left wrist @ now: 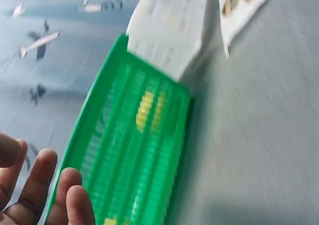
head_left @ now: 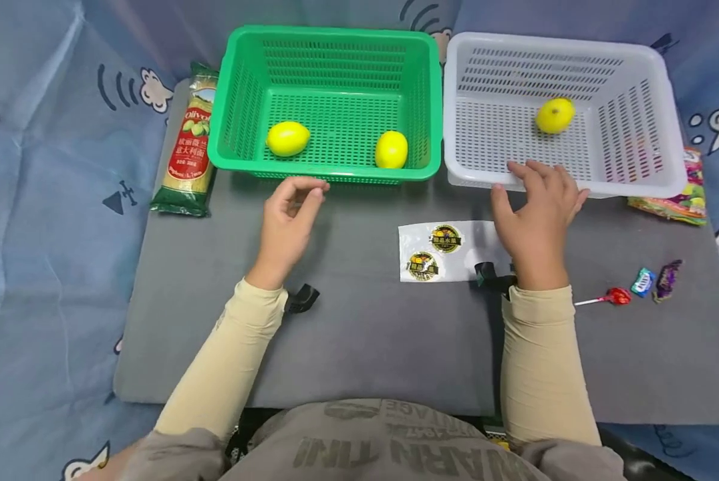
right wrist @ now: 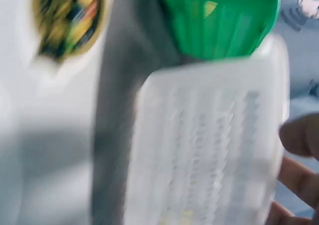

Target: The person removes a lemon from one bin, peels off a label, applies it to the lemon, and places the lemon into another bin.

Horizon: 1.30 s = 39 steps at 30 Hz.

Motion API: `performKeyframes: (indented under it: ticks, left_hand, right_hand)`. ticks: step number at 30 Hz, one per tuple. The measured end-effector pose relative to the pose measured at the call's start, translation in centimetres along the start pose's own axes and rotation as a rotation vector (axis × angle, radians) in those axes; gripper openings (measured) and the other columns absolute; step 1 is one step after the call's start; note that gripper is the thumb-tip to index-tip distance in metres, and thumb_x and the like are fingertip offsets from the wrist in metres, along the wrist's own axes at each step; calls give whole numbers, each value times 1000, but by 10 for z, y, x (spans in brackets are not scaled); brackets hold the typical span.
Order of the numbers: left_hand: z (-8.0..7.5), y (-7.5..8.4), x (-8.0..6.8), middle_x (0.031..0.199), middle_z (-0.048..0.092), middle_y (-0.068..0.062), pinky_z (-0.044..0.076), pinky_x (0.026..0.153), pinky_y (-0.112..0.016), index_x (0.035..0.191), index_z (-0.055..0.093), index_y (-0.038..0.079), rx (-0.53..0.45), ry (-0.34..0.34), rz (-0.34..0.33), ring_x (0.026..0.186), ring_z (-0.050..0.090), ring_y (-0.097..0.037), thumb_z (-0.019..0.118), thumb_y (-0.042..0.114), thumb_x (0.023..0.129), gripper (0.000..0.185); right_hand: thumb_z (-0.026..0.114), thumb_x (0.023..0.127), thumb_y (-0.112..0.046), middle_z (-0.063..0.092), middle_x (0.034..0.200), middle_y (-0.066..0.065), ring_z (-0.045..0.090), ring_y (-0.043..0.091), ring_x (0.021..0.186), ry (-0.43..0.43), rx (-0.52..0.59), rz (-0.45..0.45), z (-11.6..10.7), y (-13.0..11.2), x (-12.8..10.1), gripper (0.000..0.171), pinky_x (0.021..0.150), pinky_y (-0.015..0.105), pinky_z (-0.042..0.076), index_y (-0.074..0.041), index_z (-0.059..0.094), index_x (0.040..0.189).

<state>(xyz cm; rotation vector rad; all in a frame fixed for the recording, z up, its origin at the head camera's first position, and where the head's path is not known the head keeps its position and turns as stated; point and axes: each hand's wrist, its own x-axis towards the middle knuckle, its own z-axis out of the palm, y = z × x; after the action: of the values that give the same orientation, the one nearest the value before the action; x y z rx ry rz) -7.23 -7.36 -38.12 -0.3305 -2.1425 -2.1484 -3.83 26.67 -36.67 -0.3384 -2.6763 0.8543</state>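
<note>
My right hand [head_left: 536, 224] hovers fingers spread at the white basket [head_left: 666, 180] holding one lemon [head_left: 554, 115]; left hand [head_left: 287, 217] loosely open, empty. A careless nudge might roll that lemon.

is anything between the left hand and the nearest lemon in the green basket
Yes: the green basket's front wall stands between the left hand and the lemon. From above, over the rim, nothing visible blocks it.
</note>
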Motion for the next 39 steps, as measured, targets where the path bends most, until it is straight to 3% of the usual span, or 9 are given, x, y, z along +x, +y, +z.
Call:
performKeyframes:
  ticks: [6, 10, 14, 18, 21, 24, 30, 34, 39]
  left_hand:
    - [-27, -9, -16, 114, 73, -19, 54, 84, -29, 117, 69, -10, 48, 81, -35, 101, 65, -44, 63, 3, 106, 18]
    - [-28, -13, -22, 114, 73, -21, 54, 83, -30, 118, 68, -11, 34, 87, -76, 99, 66, -40, 62, 3, 107, 19]
    - [-25, -15, -24, 113, 73, -17, 53, 80, -28, 117, 69, -10, 44, 96, -64, 97, 67, -29, 62, 3, 106, 18]
    - [-27, -2, -7, 114, 73, -14, 51, 80, -29, 116, 72, -7, 139, 119, 20, 99, 66, -19, 64, 4, 105, 18]
    - [-33, 20, 23, 122, 71, -12, 52, 86, -34, 121, 74, -2, 311, 104, 36, 104, 66, -21, 65, 7, 104, 21]
    - [-38, 41, 65, 137, 66, -7, 50, 97, -38, 133, 72, 8, 561, 10, -62, 116, 63, -23, 64, 18, 105, 30]
    - [-39, 45, 139, 160, 48, -12, 40, 114, -49, 159, 51, 17, 1072, -390, -372, 145, 44, -33, 56, 38, 108, 55]
    - [-40, 24, 156, 157, 49, -19, 41, 110, -54, 162, 43, 9, 1165, -567, -458, 136, 48, -39, 57, 37, 107, 64]
    - [-41, 8, 160, 159, 49, -17, 40, 113, -52, 158, 49, 7, 1059, -644, -445, 144, 44, -38, 65, 32, 105, 61]
  right_hand:
    - [67, 102, -13, 65, 139, 15, 47, 38, 135, 69, 120, -198, 15, -43, -4, 29, 117, 50, 25, -3, 76, 127]
    - [68, 101, -12, 67, 135, 19, 51, 42, 130, -41, 146, -325, 31, -82, 6, 28, 113, 51, 33, 1, 75, 125]
    - [66, 104, -21, 64, 138, 19, 51, 43, 131, -205, 49, -352, 42, -115, 25, 35, 113, 49, 35, -2, 72, 133]
    - [66, 105, -24, 66, 134, 22, 53, 45, 126, -273, -79, -303, 44, -124, 25, 35, 109, 52, 39, -2, 74, 131]
    - [68, 105, -23, 69, 127, 24, 55, 47, 123, -239, -119, -264, 46, -117, 13, 31, 108, 55, 39, -1, 78, 123]
    - [68, 106, -25, 68, 128, 25, 54, 47, 126, -187, -110, -247, 51, -112, 6, 30, 111, 54, 39, -2, 79, 122]
    - [69, 106, -29, 64, 137, 24, 48, 46, 133, -169, -89, -224, 62, -113, 0, 32, 112, 53, 41, -6, 79, 125]
    - [71, 105, -29, 66, 133, 23, 50, 45, 130, -172, -87, -242, 66, -115, -4, 31, 111, 52, 41, -7, 80, 125]
    - [71, 105, -29, 68, 129, 22, 51, 44, 127, -159, -71, -273, 67, -120, -3, 30, 110, 51, 41, -7, 80, 124]
